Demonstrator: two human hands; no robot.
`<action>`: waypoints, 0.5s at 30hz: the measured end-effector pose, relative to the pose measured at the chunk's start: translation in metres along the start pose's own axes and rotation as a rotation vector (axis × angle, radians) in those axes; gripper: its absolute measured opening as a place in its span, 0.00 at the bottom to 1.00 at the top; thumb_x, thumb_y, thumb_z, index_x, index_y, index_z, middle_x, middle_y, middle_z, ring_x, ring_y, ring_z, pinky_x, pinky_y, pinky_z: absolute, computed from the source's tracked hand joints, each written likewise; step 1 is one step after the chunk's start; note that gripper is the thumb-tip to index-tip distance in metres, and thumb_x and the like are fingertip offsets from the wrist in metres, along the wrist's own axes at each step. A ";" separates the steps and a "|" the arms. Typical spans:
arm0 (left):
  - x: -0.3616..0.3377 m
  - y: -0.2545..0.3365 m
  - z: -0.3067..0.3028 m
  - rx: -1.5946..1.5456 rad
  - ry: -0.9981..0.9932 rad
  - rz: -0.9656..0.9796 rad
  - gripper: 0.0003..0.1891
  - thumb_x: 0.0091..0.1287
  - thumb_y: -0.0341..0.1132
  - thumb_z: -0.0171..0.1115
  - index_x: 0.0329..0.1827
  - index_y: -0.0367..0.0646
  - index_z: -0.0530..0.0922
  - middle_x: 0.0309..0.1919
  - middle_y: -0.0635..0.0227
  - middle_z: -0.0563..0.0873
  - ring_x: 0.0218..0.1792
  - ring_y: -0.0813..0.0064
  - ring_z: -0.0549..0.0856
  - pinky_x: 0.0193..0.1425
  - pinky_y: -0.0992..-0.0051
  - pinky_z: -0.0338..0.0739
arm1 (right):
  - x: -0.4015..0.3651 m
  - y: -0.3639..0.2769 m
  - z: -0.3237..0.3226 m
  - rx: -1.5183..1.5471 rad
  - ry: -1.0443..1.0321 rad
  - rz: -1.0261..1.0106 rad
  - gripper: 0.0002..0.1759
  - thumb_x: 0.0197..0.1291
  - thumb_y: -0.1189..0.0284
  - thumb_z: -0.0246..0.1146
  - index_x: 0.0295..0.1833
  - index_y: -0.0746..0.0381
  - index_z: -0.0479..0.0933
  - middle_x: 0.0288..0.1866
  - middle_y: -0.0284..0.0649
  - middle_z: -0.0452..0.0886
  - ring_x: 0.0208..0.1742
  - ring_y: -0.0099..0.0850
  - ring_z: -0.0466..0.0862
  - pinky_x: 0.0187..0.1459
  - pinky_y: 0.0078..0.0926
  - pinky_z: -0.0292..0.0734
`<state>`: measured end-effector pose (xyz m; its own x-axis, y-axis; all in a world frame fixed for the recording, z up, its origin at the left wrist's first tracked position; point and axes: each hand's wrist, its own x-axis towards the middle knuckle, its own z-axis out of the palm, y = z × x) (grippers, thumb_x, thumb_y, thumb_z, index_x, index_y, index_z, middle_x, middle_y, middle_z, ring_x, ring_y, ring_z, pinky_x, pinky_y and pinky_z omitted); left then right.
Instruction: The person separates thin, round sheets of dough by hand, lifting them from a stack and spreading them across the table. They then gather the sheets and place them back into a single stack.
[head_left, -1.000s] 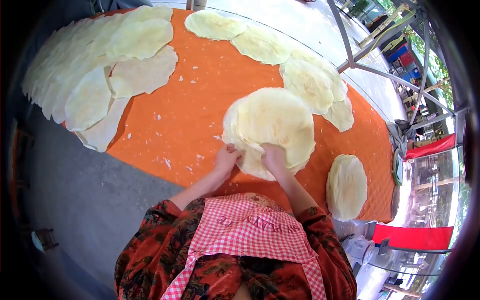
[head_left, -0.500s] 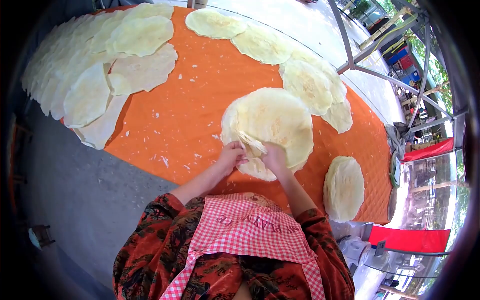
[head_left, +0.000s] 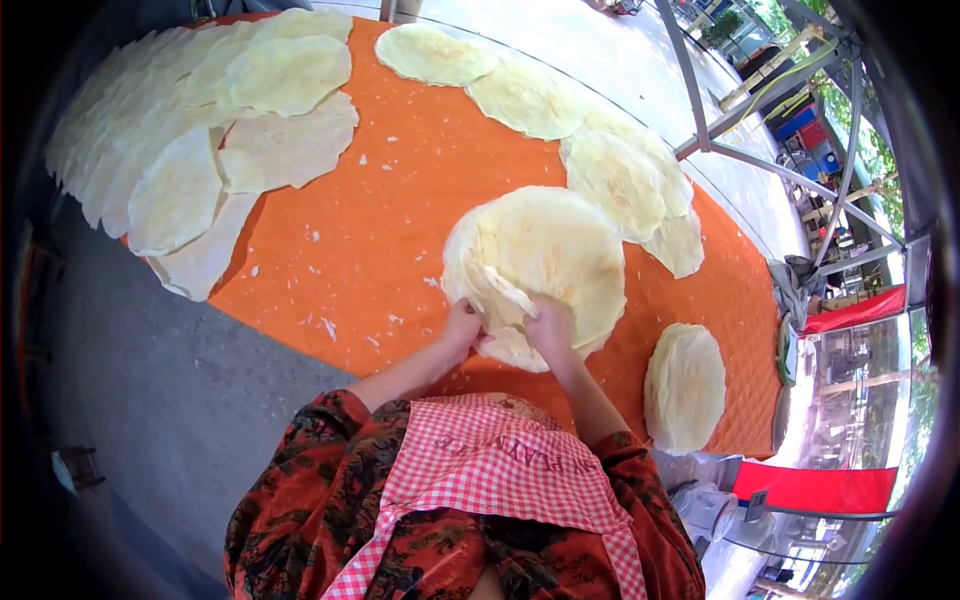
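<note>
Evidently we were folding: right grip (head_left: 548, 328) pinched a creased flap (head_left: 508, 290) on the round stack (head_left: 568, 240); left grip (head_left: 462, 325) met the stack's edge, pinch unclear. Further folding called for even pressure.

right hand (head_left: 549, 330): fingers partly hidden | patterned shirt (head_left: 292, 505): bottom cut off

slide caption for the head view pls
Left hand and right hand at the near side of a stack of thin pale rounds on an orange cloth.
</note>
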<state>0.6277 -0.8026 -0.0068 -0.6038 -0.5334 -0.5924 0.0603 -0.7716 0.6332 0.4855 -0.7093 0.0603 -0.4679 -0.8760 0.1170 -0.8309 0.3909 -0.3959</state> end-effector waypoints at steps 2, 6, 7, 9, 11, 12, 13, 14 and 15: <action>0.003 -0.001 0.001 0.016 0.006 -0.026 0.17 0.60 0.20 0.52 0.53 0.36 0.69 0.41 0.57 0.79 0.33 0.66 0.82 0.28 0.72 0.85 | -0.003 -0.001 0.003 -0.043 -0.004 -0.055 0.14 0.49 0.70 0.67 0.44 0.58 0.82 0.35 0.47 0.83 0.38 0.47 0.83 0.40 0.41 0.77; 0.003 0.000 0.004 0.043 0.027 0.029 0.13 0.62 0.23 0.55 0.50 0.35 0.70 0.36 0.58 0.79 0.30 0.68 0.81 0.27 0.73 0.83 | -0.007 -0.013 0.000 -0.074 -0.053 -0.106 0.18 0.47 0.64 0.71 0.44 0.60 0.80 0.37 0.45 0.83 0.39 0.46 0.83 0.40 0.40 0.77; 0.002 0.002 0.005 0.021 0.026 0.034 0.13 0.62 0.24 0.56 0.50 0.35 0.69 0.35 0.59 0.79 0.28 0.68 0.81 0.27 0.73 0.83 | -0.008 -0.017 -0.002 -0.058 -0.046 -0.122 0.20 0.47 0.64 0.71 0.45 0.61 0.79 0.38 0.45 0.83 0.39 0.46 0.83 0.40 0.39 0.77; -0.002 0.005 0.008 -0.023 0.024 0.044 0.14 0.63 0.25 0.57 0.51 0.35 0.69 0.33 0.61 0.78 0.24 0.69 0.79 0.28 0.72 0.84 | -0.009 -0.023 -0.003 -0.027 -0.033 -0.153 0.22 0.46 0.64 0.72 0.46 0.63 0.77 0.38 0.45 0.82 0.39 0.45 0.83 0.40 0.39 0.77; 0.004 0.000 0.004 0.066 0.026 0.054 0.12 0.65 0.25 0.56 0.51 0.35 0.69 0.33 0.60 0.79 0.25 0.68 0.81 0.28 0.72 0.84 | -0.009 -0.027 0.001 -0.109 0.002 -0.200 0.24 0.46 0.64 0.72 0.48 0.63 0.76 0.38 0.45 0.82 0.40 0.44 0.84 0.41 0.38 0.78; 0.006 -0.001 0.003 0.112 0.027 0.060 0.11 0.66 0.26 0.55 0.50 0.35 0.69 0.33 0.60 0.80 0.26 0.67 0.83 0.28 0.72 0.84 | -0.009 -0.029 0.003 -0.150 0.021 -0.223 0.25 0.47 0.64 0.71 0.49 0.64 0.75 0.39 0.45 0.82 0.40 0.43 0.84 0.41 0.38 0.78; 0.007 -0.003 0.003 0.063 0.020 0.056 0.10 0.67 0.25 0.54 0.50 0.35 0.69 0.34 0.58 0.81 0.28 0.65 0.84 0.29 0.72 0.84 | -0.009 -0.030 0.005 -0.170 0.000 -0.195 0.25 0.47 0.64 0.71 0.49 0.64 0.75 0.39 0.45 0.83 0.40 0.43 0.84 0.41 0.38 0.78; 0.008 -0.006 0.003 0.014 0.014 0.054 0.09 0.67 0.24 0.53 0.49 0.35 0.69 0.34 0.57 0.81 0.29 0.64 0.85 0.29 0.71 0.84 | -0.007 -0.030 0.008 -0.191 -0.021 -0.169 0.25 0.47 0.64 0.71 0.50 0.64 0.74 0.39 0.45 0.83 0.41 0.43 0.84 0.41 0.38 0.78; 0.009 -0.006 0.004 -0.036 0.009 0.052 0.08 0.68 0.24 0.52 0.48 0.35 0.70 0.35 0.56 0.82 0.30 0.62 0.87 0.29 0.71 0.85 | -0.005 -0.029 0.010 -0.211 -0.044 -0.144 0.25 0.47 0.64 0.70 0.50 0.65 0.74 0.40 0.46 0.83 0.41 0.43 0.84 0.41 0.38 0.78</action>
<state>0.6188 -0.8010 -0.0141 -0.5920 -0.5758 -0.5638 0.1202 -0.7549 0.6448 0.5147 -0.7190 0.0614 -0.3306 -0.9364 0.1172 -0.9345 0.3075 -0.1791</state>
